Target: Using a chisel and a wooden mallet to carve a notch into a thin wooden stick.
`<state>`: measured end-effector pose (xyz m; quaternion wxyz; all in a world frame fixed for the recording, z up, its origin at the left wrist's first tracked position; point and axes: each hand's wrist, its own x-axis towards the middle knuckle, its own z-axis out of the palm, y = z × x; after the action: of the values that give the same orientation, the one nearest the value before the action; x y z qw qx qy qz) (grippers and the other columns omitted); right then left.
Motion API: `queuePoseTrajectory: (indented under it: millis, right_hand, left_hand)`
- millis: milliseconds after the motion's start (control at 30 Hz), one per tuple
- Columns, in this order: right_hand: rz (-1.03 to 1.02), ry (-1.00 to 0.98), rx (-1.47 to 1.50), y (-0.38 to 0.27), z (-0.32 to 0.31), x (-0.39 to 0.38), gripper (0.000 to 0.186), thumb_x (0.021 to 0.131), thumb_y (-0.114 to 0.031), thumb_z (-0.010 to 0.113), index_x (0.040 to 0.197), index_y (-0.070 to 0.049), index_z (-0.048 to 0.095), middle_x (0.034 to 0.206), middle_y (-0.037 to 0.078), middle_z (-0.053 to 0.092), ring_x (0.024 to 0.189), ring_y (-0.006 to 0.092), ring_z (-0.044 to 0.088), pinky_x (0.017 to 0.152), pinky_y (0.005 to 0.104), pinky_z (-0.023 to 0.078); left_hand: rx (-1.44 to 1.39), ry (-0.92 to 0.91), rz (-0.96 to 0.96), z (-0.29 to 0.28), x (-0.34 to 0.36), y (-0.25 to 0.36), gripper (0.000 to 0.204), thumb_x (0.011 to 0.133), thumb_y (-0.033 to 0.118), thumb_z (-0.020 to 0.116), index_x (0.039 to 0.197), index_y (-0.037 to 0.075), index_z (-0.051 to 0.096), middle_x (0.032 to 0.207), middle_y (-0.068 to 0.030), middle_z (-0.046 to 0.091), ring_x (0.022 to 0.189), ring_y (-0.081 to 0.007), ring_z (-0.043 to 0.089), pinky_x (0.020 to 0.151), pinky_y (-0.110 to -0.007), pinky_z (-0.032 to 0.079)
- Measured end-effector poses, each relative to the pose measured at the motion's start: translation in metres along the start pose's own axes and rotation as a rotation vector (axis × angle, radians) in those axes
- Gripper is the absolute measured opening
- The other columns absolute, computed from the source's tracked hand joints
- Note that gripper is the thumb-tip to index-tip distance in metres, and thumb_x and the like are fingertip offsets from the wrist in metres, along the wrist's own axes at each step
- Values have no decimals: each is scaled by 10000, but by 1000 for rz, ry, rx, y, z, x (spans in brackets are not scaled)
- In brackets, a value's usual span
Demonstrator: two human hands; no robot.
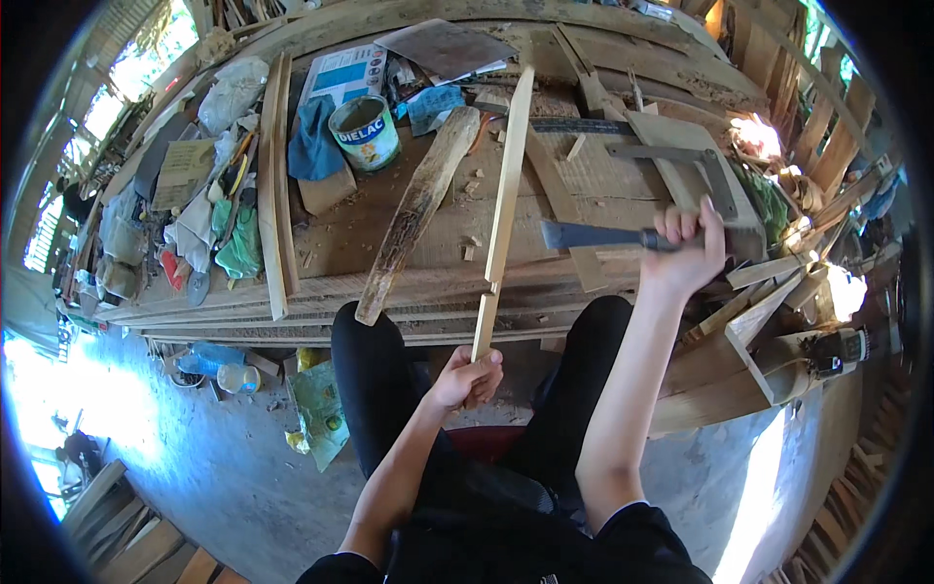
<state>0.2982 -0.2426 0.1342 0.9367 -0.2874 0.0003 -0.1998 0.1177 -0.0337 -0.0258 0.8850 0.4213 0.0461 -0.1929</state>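
Note:
My left hand [466, 379] is closed around the lower end of a long pale wooden strip [505, 185]. The strip points up and away over the workbench, with a notch cut partway along it, a little above my fist. To the right, my right hand [687, 249] grips the dark handle of a chisel-like tool with a wide flat blade [589, 236]. That blade points left toward the strip, apart from it. Left of the strip lies a rough, bark-edged piece of wood [420, 209], its near end reaching over the bench edge by my knee.
The wooden bench [341, 238] carries wood chips, a tin can [365, 133], a blue cloth [312, 141] and a metal square [715, 175]. Bags and tools crowd its left side, beyond long battens [276, 185]. Boards [715, 375] and a jar [839, 350] stand at right.

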Motion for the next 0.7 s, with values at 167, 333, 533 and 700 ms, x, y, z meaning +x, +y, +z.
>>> queuePoseTrajectory:
  millis: [167,333,533,700]
  right_hand:
    - [-52,-137,278,5,-80,-15,312,890,-197,566,642,-158,381,551,-48,319,473,69,300,482,253,262]
    - [99,-130,587,20,-120,-14,267,904,-196,566,675,-144,439,555,-53,345,473,65,329,484,228,304]
    - [93,-210,717,16,-127,-11,244,907,-139,581,701,-117,451,574,-43,373,483,63,362,510,225,332]
    - [81,-183,638,16,-126,-11,252,915,-157,574,693,-124,458,577,-49,372,480,57,355,503,218,324]
  left_hand:
    - [184,-62,164,40,3,35,410,979,401,479,966,0,558,628,-1,445,547,-104,460,492,-228,375]
    - [-30,-52,53,48,13,48,515,994,469,362,1071,-20,505,619,-8,379,486,-110,380,439,-247,328]
    - [-221,-97,52,67,14,51,346,931,317,382,1009,13,527,580,-12,340,460,-136,349,434,-290,313]
    - [-158,-39,27,66,19,54,214,854,191,452,894,11,561,594,-63,453,493,-174,454,467,-302,388]
